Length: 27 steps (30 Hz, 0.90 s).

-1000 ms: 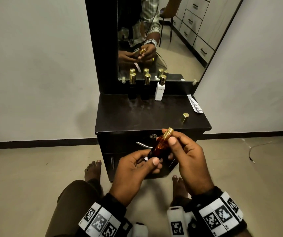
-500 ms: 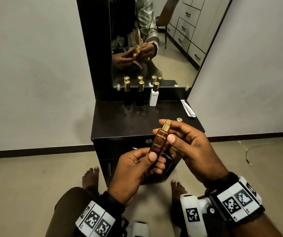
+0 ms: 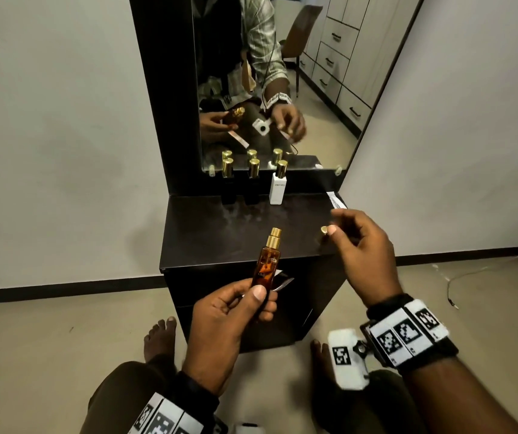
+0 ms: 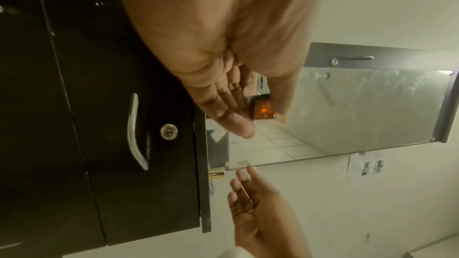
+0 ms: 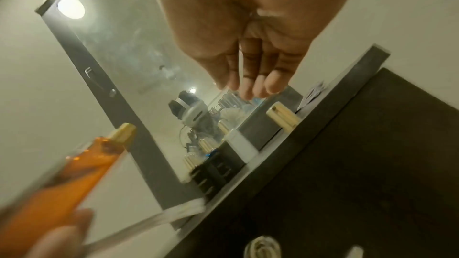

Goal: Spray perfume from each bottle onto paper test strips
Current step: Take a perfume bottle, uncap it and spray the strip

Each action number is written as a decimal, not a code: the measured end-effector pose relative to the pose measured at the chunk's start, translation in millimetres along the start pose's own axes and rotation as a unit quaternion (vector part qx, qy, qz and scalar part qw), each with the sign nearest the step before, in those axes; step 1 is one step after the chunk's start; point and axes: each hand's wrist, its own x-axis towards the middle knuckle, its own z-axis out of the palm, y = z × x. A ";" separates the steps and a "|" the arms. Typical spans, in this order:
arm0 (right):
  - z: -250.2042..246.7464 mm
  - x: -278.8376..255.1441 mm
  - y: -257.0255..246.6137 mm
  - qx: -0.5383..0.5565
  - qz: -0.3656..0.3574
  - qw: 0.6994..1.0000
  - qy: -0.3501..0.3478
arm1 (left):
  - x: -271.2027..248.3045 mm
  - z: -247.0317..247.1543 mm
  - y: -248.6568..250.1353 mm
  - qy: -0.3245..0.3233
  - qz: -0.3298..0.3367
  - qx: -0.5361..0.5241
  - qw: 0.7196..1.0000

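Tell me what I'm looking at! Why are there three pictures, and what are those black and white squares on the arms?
A person sits on the floor by a dark dresser with a mirror, wearing three cameras. The big picture comes from one on the head. The other two come from cameras strapped to each wrist, looking along the fingers. The squares are patterned wristbands.

The left hand holds an orange perfume bottle with its cap off, plus a paper strip. The right hand is relaxed and holds nothing, hovering near a gold cap on the dresser. At the back stand two dark bottles and a white bottle, all capped. More paper strips lie at the right edge.
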 end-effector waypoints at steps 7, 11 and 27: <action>13.5 25.9 22.9 -0.194 -0.030 0.979 -0.054 | -0.7 -0.5 -5.9 0.002 -0.010 0.010 1.000; 9.3 20.0 10.4 -0.095 0.017 0.995 -0.028 | -1.4 -2.1 -6.0 0.003 -0.016 0.011 1.000; 4.4 -32.3 -57.0 0.212 -0.006 0.966 -0.148 | -10.1 0.3 -1.7 -0.020 -0.002 0.013 1.000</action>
